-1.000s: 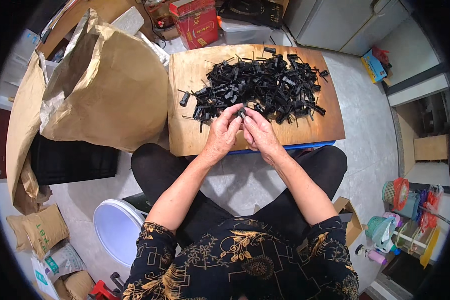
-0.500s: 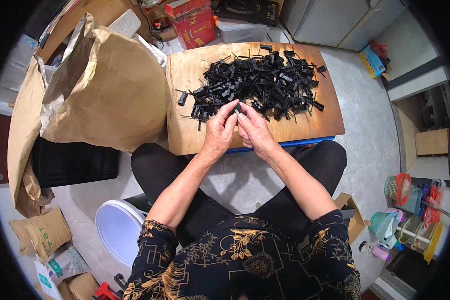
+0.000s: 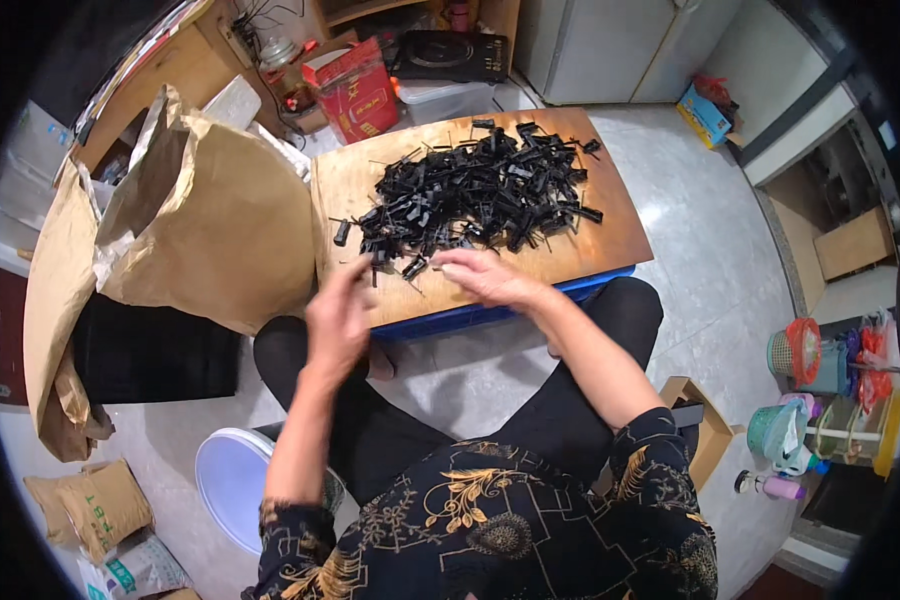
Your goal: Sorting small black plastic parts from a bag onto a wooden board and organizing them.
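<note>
A heap of small black plastic parts [image 3: 480, 190], many with thin pins or stems, covers much of the wooden board [image 3: 610, 230]. My left hand [image 3: 338, 318] is at the board's near left edge, smeared by motion; whether its fingers hold anything is hidden. Over the near edge, my right hand [image 3: 485, 277] points leftward with fingers stretched out and the thumb below them. I make out nothing held in it. Close to its fingertips lies a single black part [image 3: 415, 267], in front of the heap. Another loose part [image 3: 342, 232] rests near the board's left side.
A large brown paper sack [image 3: 215, 220] stands against the board's left side. Beneath the board shows a blue edge [image 3: 510, 308]. A white round lid or tub [image 3: 235, 485] is beside my left leg. Behind the board are a red box [image 3: 360, 95] and a black cooktop [image 3: 452, 55].
My hands were together at the heap's near edge, fingertips meeting on a small dark part. Now they are apart, the left drawn leftward and nearer me. The view has shifted slightly.
</note>
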Tool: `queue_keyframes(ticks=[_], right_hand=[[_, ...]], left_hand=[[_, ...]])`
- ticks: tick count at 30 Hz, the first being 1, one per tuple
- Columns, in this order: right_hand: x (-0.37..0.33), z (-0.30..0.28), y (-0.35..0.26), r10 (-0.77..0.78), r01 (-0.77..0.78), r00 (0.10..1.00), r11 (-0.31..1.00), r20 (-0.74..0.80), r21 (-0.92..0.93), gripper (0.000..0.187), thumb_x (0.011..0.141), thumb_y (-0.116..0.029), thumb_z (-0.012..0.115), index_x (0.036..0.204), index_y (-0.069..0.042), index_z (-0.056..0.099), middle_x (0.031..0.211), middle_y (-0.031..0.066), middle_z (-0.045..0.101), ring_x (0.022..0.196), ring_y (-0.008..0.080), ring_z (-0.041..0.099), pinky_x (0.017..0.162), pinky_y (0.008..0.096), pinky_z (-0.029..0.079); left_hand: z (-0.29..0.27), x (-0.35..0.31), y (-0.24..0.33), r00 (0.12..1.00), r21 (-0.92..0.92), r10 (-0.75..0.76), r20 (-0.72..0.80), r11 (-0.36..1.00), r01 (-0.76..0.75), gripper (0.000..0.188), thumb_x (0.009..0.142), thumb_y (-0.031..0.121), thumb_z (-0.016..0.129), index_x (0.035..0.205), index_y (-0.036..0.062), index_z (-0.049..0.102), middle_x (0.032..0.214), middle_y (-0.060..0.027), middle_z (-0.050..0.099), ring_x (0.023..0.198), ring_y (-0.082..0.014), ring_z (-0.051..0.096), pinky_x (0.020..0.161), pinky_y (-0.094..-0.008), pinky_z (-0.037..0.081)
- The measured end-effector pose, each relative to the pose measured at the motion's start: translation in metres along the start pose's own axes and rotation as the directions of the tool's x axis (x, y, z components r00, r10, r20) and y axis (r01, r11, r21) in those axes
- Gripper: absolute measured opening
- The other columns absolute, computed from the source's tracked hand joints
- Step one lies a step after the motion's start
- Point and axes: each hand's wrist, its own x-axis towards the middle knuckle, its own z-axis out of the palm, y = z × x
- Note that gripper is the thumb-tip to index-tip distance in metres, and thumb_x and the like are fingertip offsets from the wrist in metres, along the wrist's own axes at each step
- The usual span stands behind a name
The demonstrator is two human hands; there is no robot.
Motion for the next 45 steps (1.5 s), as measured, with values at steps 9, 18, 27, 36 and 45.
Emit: queue_keyframes(ticks=[9, 18, 27, 36, 45], right_hand=[[-0.033, -0.147, -0.031, -0.158, -0.393, 0.804, 0.581, -0.573, -0.712, 0.036, 0.078, -0.026, 0.061, 0.109, -0.01, 0.055, 0.096, 0.0171, 0.064, 0.093, 0.031, 0.061, 0.083, 0.0389, 0.047], [-0.046, -0.199, 0.021, 0.032, -0.668, 0.724, 0.282, -0.689, -0.689, 0.042, 0.073, -0.019, 0.065, 0.113, -0.011, 0.055, 0.108, 0.0172, 0.06, 0.103, 0.033, 0.056, 0.088, 0.0412, 0.045], [-0.046, -0.2, 0.029, -0.057, -0.624, 0.76, 0.213, -0.647, -0.752, 0.027, 0.078, -0.018, 0.058, 0.103, -0.009, 0.056, 0.103, 0.0172, 0.061, 0.1, 0.0322, 0.058, 0.082, 0.0423, 0.048], [-0.048, -0.14, -0.012, -0.658, -0.03, 0.627, 0.514, -0.417, -0.857, 0.024, 0.08, -0.008, 0.059, 0.104, -0.007, 0.054, 0.073, 0.0179, 0.059, 0.067, 0.0342, 0.06, 0.059, 0.0386, 0.046], [-0.03, -0.019, -0.039, -0.727, 0.48, 0.685, 0.411, 0.038, -0.775, 0.037, 0.076, -0.004, 0.064, 0.112, -0.009, 0.057, 0.088, 0.0118, 0.064, 0.071, 0.0268, 0.063, 0.059, 0.0332, 0.05]], left_hand=[[-0.237, -0.196, -0.052, 0.859, 0.585, -0.231, -0.456, 0.65, 0.485, 0.025, 0.094, 0.01, 0.039, 0.113, 0.0041, 0.053, 0.101, -0.0157, 0.06, 0.09, -0.0259, 0.059, 0.079, -0.0337, 0.045], [-0.245, -0.248, -0.091, 0.851, 0.832, -0.355, -0.386, 0.265, 0.488, 0.024, 0.086, 0.014, 0.049, 0.108, 0.0071, 0.055, 0.112, -0.018, 0.052, 0.109, -0.0354, 0.047, 0.088, -0.0438, 0.039], [-0.131, -0.059, -0.017, 0.959, 0.64, 0.176, -0.223, 0.769, 0.008, 0.017, 0.083, 0.003, 0.055, 0.1, 0.0, 0.057, 0.106, -0.0157, 0.054, 0.099, -0.0293, 0.053, 0.088, -0.0334, 0.041], [0.01, 0.041, 0.024, 0.839, -0.405, -0.146, 0.525, 0.824, 0.397, 0.038, 0.091, 0.024, 0.052, 0.122, 0.0037, 0.047, 0.1, -0.0052, 0.057, 0.081, -0.0123, 0.057, 0.066, -0.0232, 0.045], [0.071, 0.062, -0.018, 0.515, -0.53, 0.126, 0.848, 0.216, 0.82, 0.033, 0.089, 0.031, 0.056, 0.112, 0.007, 0.051, 0.089, -0.0069, 0.063, 0.065, -0.0075, 0.058, 0.054, -0.0164, 0.045]])
